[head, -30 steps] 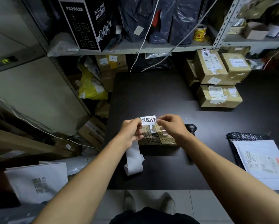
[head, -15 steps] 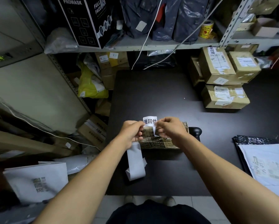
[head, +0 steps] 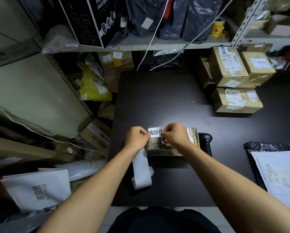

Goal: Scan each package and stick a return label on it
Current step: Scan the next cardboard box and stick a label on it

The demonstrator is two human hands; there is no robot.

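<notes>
While the patterned package (head: 166,149) lay near the front edge of the dark table (head: 157,98), both hands worked just above its far side. The left hand (head: 136,137) had its fingers curled, pinching the left end of the white return label (head: 155,132), with a strip of backing paper (head: 141,170) trailing from it toward the table's front edge. The right hand (head: 174,133) pinched the label's right end, fingers curled tight. The label hovered over the package's far edge; whether it touched could not be told. Just right of the package stood a black scanner (head: 205,142). Beyond the package the tabletop stretched bare to the shelf (head: 157,46), with stacked cardboard boxes (head: 233,81) far to its right. White mailers (head: 278,175) overlapped the table's right front edge.
</notes>
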